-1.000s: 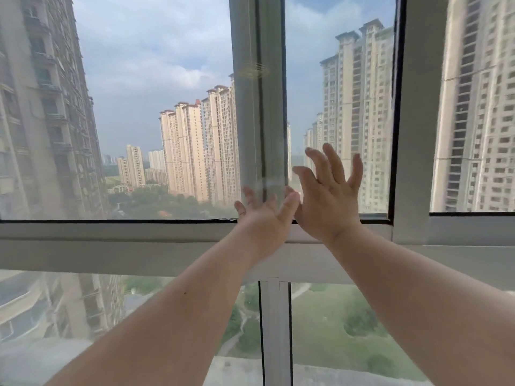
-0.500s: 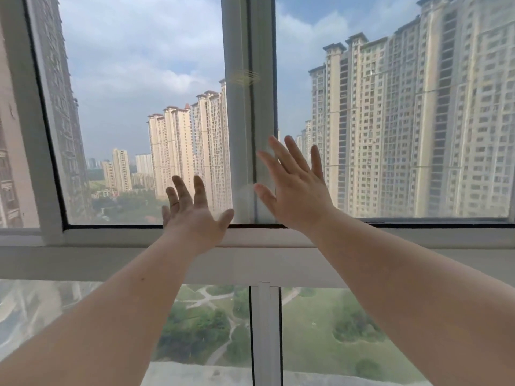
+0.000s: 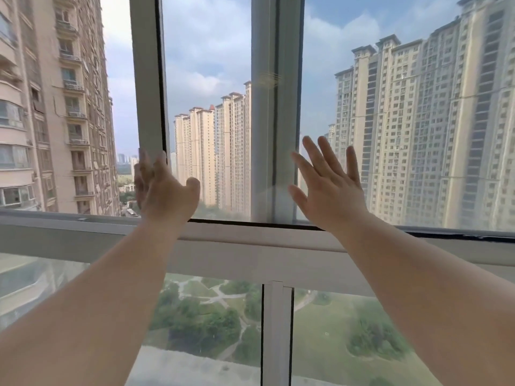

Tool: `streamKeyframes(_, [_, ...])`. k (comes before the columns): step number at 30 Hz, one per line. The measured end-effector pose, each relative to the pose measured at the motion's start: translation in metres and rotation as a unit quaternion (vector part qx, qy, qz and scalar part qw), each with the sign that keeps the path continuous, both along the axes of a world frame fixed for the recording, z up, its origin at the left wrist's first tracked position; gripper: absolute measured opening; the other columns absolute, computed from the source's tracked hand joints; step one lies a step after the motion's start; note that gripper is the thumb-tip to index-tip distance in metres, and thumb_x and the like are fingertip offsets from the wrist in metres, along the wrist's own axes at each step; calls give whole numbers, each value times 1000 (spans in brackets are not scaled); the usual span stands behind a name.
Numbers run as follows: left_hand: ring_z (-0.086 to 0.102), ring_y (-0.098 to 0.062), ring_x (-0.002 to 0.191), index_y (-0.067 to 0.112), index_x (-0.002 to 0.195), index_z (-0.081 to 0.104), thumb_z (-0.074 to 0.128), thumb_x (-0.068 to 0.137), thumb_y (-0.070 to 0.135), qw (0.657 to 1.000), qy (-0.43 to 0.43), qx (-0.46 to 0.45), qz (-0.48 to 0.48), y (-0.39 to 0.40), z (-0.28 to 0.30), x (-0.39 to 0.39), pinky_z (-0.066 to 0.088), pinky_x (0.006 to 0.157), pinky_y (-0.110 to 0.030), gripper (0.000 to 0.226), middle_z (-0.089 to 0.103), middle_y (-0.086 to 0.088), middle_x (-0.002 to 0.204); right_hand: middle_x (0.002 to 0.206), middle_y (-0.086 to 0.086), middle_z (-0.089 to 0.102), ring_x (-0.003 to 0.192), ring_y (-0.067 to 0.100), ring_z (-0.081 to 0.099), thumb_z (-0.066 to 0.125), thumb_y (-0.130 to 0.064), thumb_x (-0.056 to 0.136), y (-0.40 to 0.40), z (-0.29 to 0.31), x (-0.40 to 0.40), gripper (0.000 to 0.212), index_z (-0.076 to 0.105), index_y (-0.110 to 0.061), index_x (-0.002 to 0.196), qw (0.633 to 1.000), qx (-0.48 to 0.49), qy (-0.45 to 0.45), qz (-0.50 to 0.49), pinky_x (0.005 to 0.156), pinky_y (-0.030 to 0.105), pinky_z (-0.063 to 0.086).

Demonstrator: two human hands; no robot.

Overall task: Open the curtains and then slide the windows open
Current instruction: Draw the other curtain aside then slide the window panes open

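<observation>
Both hands are spread and grip nothing: the left hand point(image 3: 164, 190) lies against the upright stile point(image 3: 147, 79) of the sliding sash point(image 3: 206, 107), fingers at its edge, while the right hand point(image 3: 331, 188) is flat by the right pane point(image 3: 404, 121), contact uncertain. Directly ahead, the stile's long axis runs vertical and travel is horizontal along the sill track point(image 3: 250, 232); the left hand is nearer, with an open gap to its left.
</observation>
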State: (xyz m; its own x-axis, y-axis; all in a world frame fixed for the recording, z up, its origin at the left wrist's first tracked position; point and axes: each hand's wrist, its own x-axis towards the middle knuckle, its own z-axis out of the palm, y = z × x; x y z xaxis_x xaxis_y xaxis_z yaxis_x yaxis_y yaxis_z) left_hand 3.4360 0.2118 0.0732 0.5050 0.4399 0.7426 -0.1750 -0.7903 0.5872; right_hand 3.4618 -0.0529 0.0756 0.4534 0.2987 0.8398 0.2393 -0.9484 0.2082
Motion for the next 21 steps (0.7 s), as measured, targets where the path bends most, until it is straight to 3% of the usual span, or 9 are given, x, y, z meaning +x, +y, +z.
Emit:
streamKeyframes(3, [-1, -33, 141, 12, 146, -6, 46, 88, 42, 988, 117, -105, -2, 12, 2, 10, 6, 113, -48, 83, -9, -13, 155, 160, -4, 5, 144, 12, -8, 34, -50, 94, -25, -8, -1, 60, 23, -28, 149, 999, 22, -23, -22, 114, 54, -8])
streamKeyframes(5, [10, -35, 140, 10, 146, -4, 44, 88, 47, 978, 155, -129, -53, 2, -2, 19, 15, 111, -50, 83, 5, -16, 155, 160, -4, 2, 144, 14, -10, 30, -52, 94, -33, -11, -2, 61, 21, -27, 149, 997, 49, -23, -48, 112, 57, -9])
streamKeyframes(7, [13, -35, 138, 6, 145, 5, 44, 87, 48, 981, 161, -94, -51, -16, -12, 26, 17, 111, -48, 82, 13, -19, 152, 160, -3, -5, 143, 17, -17, 23, -56, 94, -36, -14, -3, 65, 15, -24, 150, 994, 76, -11, -84, 110, 60, -11])
streamKeyframes(10, [1, -38, 139, 5, 144, -5, 46, 87, 48, 984, 169, -52, -26, -43, -19, 28, 6, 111, -46, 88, 1, -21, 153, 159, 0, -17, 142, 24, -25, 16, -62, 91, -39, -16, -4, 74, 5, -19, 151, 984, 122, 9, -130, 107, 65, -14])
streamKeyframes(13, [-5, -41, 138, 10, 143, -14, 48, 83, 55, 979, 189, -66, -48, -65, -20, 29, 7, 109, -50, 98, -10, -16, 154, 157, 2, -24, 140, 26, -28, 13, -64, 90, -50, -18, -4, 79, -3, -16, 151, 976, 148, 19, -156, 106, 68, -11])
streamKeyframes(21, [-8, -40, 138, 16, 140, -25, 57, 67, 70, 975, 207, -41, -70, -112, -24, 30, 9, 107, -56, 123, -21, -12, 153, 159, 2, -18, 142, 25, -24, 14, -65, 90, -97, -20, -6, 80, 0, -14, 150, 973, 166, 6, -158, 107, 68, -9])
